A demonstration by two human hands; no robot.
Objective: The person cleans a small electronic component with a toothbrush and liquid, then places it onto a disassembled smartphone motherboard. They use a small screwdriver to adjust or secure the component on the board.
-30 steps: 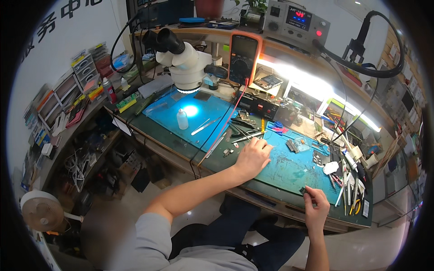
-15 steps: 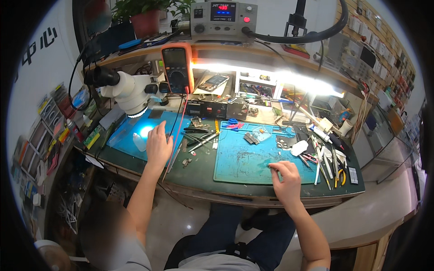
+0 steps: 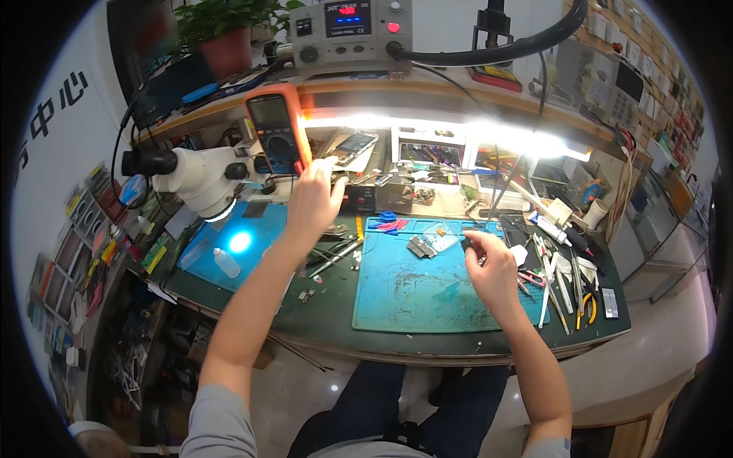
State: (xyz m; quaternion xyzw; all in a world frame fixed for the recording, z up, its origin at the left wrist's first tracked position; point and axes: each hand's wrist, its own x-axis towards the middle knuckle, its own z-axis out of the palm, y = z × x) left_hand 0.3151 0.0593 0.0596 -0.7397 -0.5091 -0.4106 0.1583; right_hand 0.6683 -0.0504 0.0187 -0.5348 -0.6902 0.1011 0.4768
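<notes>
My left hand [image 3: 311, 200] is raised in front of the lower end of the orange multimeter [image 3: 273, 126], fingers stretched and thumb apart. Whether its fingertips touch the meter or its leads I cannot tell. Over the right part of the blue work mat [image 3: 405, 301], my right hand [image 3: 492, 267] is closed in a pinch. What sits between those fingertips, if anything, is too small to make out. Left of that hand, a small dark metal part [image 3: 419, 246] lies beside a clear plastic case [image 3: 441, 237] on the mat.
A white microscope [image 3: 195, 182] lights a second blue mat, where a small dropper bottle [image 3: 227, 263] stands. Tweezers [image 3: 336, 258] and small parts lie between the mats. Several hand tools [image 3: 563, 286] crowd the right side. A rework station [image 3: 353, 34] sits on the shelf above.
My left hand has moved forward and right, from beside the dropper bottle up to the multimeter. My right hand has moved forward over the mat, still pinched. The view has shifted slightly.
</notes>
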